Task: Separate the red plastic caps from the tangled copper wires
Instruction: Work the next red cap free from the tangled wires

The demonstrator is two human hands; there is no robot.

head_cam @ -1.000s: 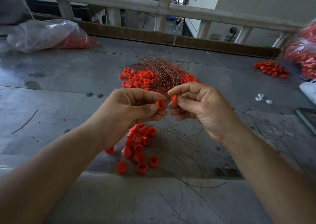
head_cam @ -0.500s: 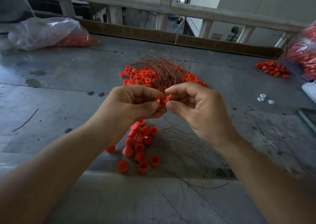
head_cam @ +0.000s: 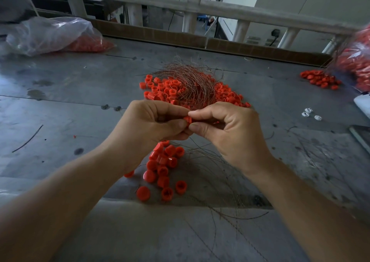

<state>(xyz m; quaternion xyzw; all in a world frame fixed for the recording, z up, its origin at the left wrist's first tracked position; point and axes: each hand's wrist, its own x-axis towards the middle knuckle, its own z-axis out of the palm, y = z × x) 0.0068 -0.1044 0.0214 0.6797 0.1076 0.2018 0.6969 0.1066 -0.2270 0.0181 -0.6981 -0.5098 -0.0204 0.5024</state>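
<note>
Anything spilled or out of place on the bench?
Mostly expected sorting mess. A few oddities: red caps spilled loose at the far right beside a bag; three small white bits among otherwise red parts; a stray dark wire lying alone on the left of the table.

wire tangle [head_cam: 188, 83] behind the hands, loose caps [head_cam: 163, 169] beneath them.

One red cap [head_cam: 187, 119] pinched mid-air. Tangled copper wire nest [head_cam: 190, 81] sits on far cap pile [head_cam: 166, 90]. Loose caps [head_cam: 163, 167] cluster near, thin stray wires [head_cam: 220, 183] spread right of them.
</note>
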